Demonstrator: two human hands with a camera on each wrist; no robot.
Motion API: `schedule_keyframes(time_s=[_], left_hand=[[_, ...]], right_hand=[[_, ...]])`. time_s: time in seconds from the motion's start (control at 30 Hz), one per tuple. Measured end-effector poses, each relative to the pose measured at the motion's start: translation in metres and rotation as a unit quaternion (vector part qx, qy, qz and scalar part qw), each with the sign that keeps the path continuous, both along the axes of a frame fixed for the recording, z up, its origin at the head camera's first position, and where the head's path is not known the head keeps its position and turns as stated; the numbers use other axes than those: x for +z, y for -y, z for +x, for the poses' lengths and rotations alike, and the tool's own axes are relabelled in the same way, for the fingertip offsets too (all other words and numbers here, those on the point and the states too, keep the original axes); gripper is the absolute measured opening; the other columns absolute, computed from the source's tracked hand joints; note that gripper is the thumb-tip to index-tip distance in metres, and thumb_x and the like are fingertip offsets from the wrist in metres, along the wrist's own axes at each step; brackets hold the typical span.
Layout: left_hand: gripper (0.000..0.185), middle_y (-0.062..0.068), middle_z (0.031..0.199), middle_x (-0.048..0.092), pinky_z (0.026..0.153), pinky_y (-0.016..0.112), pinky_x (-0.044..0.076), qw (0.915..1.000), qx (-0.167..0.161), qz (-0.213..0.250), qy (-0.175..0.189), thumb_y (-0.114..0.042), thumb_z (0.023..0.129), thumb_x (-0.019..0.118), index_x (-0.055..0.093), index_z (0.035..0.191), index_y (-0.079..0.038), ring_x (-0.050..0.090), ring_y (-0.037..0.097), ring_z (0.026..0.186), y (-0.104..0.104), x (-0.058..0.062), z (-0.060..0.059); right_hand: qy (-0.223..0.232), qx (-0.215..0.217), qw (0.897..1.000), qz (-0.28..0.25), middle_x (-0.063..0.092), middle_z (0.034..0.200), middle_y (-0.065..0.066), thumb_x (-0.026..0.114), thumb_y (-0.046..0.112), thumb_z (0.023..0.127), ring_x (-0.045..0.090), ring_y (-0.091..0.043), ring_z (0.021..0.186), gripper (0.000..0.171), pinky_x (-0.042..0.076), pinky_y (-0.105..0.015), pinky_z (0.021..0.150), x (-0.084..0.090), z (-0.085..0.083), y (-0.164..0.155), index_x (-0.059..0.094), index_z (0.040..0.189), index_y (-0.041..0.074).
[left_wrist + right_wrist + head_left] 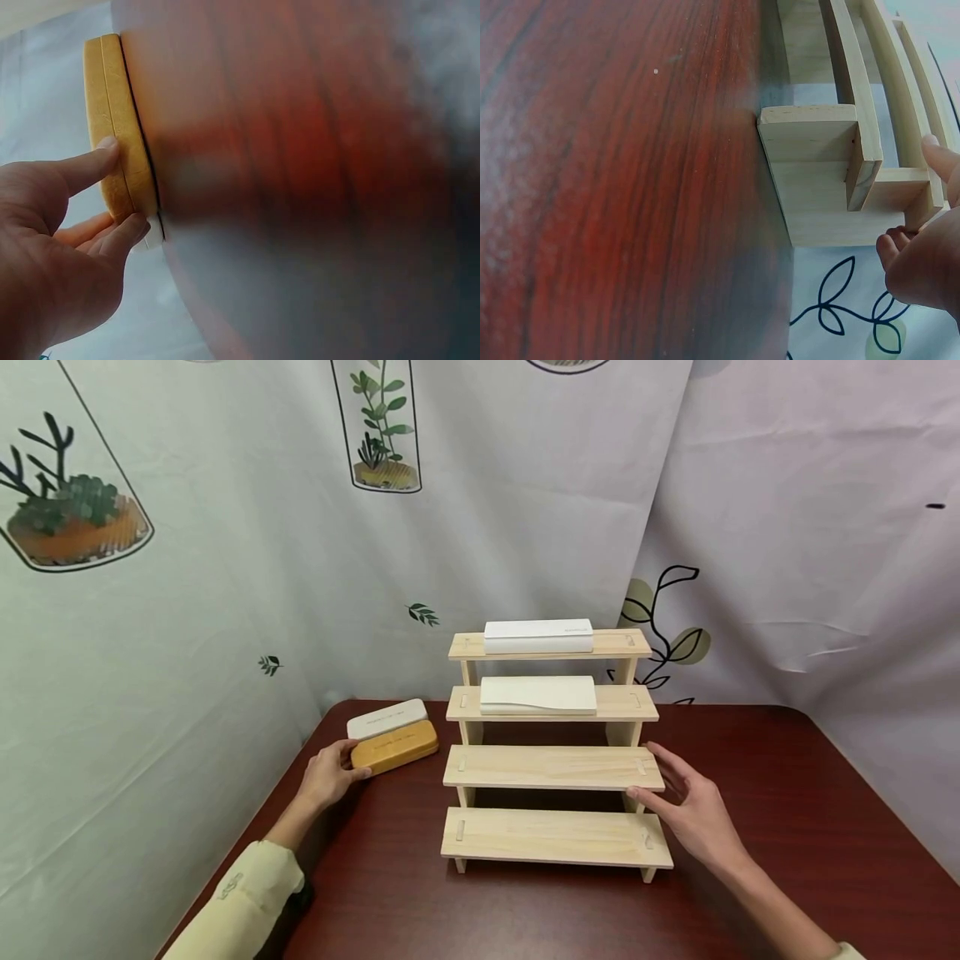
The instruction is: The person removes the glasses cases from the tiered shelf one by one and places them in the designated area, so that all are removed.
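Observation:
At the left of the table, my left hand (326, 777) pinches the near end of a yellow glasses case (397, 747) between thumb and fingers. The left wrist view shows the thumb on one side of the case (109, 97) and the fingertips at its end. A white glasses case (386, 720) lies right behind the yellow one. My right hand (701, 818) holds the right end of a step on a four-tiered wooden display stand (555, 767), thumb at the front edge. In the right wrist view the fingers curl by the stand's side (810, 195).
A white box-shaped case (537, 639) sits on the stand's top step, and a cream flap-front case (537, 696) on the step below. The two lower steps are bare wood. Behind the dark red table (757, 793) hangs a plant-printed cloth (525, 527).

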State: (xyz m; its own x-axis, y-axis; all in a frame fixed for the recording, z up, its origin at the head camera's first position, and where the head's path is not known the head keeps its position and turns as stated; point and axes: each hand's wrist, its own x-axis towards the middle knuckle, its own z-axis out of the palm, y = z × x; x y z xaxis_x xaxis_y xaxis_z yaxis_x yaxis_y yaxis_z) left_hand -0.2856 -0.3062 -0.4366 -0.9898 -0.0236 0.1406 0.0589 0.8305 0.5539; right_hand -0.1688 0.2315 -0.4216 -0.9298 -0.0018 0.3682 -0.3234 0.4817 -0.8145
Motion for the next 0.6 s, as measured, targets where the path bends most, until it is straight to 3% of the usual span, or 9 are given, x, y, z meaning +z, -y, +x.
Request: schedule_keyframes(time_s=[0.6], left_hand=[[0.067,0.031,0.138,0.050,0.102,0.059,0.039,0.9982,0.007,-0.054,0.025,-0.018,0.087,0.077,0.046,0.141,0.006,0.049,0.044,0.125,0.0012,0.0069,-0.0059]], right_hand=[[0.004,0.003,1.000,-0.005,0.055,0.139,-0.021,0.080,0.026,0.086,0.058,-0.033,0.121,0.079,0.045,-0.005,0.083,-0.0006,-0.0005,0.0003,0.039,0.152,0.012]])
